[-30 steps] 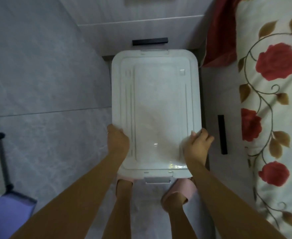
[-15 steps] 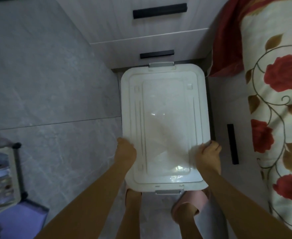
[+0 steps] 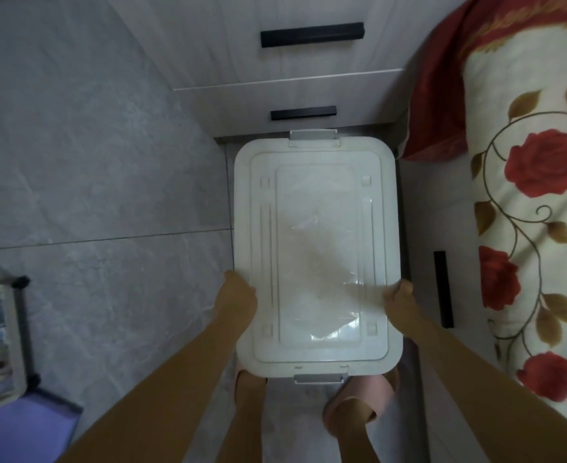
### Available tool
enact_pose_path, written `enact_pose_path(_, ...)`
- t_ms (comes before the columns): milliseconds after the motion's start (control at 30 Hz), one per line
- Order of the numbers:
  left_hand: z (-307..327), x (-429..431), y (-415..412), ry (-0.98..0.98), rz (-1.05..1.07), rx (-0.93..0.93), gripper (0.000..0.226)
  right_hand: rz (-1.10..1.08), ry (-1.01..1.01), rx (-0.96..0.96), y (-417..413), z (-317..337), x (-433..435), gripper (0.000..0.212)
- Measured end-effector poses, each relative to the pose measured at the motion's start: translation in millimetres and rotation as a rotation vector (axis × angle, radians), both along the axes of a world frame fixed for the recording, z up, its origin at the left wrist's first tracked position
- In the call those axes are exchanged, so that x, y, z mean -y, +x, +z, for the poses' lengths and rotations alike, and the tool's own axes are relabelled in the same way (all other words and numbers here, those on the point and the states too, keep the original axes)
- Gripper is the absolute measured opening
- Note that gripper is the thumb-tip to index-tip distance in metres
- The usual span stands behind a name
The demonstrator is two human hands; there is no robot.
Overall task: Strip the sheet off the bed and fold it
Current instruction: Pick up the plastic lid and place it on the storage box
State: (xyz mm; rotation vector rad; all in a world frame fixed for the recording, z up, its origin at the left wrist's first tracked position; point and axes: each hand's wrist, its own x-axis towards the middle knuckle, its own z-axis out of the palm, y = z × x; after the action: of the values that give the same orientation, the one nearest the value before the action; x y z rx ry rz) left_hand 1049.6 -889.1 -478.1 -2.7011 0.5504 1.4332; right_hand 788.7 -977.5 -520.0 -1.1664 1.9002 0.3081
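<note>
A cream sheet (image 3: pixel 529 202) printed with red roses covers the bed along the right edge, with a red fabric edge (image 3: pixel 439 95) at its far end. Below me stands a white lidded plastic storage box (image 3: pixel 315 242) on the floor. My left hand (image 3: pixel 237 297) grips the box's left rim, fingers curled under the edge. On the right rim my right hand (image 3: pixel 401 302) grips the same way. Neither hand touches the sheet.
Pale drawers with black handles (image 3: pixel 312 35) stand just beyond the box. The bed's side panel (image 3: pixel 442 289) with a black handle lies to the right. Grey tiled floor (image 3: pixel 91 178) spreads left, with a small rack (image 3: pixel 4 335) and a purple mat (image 3: pixel 24 426). My feet wear pink slippers (image 3: pixel 359 406).
The box has moved down and nearer in the view while both hands keep their grip on its rims; more of the drawers shows above it.
</note>
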Motion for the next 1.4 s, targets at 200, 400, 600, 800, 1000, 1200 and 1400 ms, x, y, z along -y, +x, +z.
enact_pose_path(200,-7.5,29.6,5.0,-0.082,-0.005,-0.051,0.097,0.201,-0.161,-0.106,33.5,21.4,9.0,0.063)
enact_pose_path(400,-22.3,71.6,5.7,-0.119,-0.369,0.043,0.156,0.416,-0.668,0.163,91.7,17.1,78.0,0.073)
enact_pose_path(600,-33.2,79.1,9.3,-0.057,-0.36,0.02,0.161,0.641,-0.463,0.215,171.0,2.8,178.8,0.111)
enact_pose_path(800,-31.5,82.5,10.8,-0.031,-0.367,0.0,0.159,0.764,-0.209,0.123,191.5,-0.2,216.9,0.101)
enact_pose_path(1000,-28.4,86.7,11.9,-0.002,-0.367,-0.023,0.159,0.645,-0.363,0.277,187.1,-3.8,206.7,0.064)
enact_pose_path(1200,-27.4,88.3,11.2,0.004,-0.366,-0.019,0.158,0.969,-0.465,0.11,184.0,-14.9,201.0,0.047)
enact_pose_path(1400,-29.3,88.1,9.6,0.011,-0.354,0.01,0.159,0.946,-0.7,0.153,179.4,-30.1,187.1,0.039)
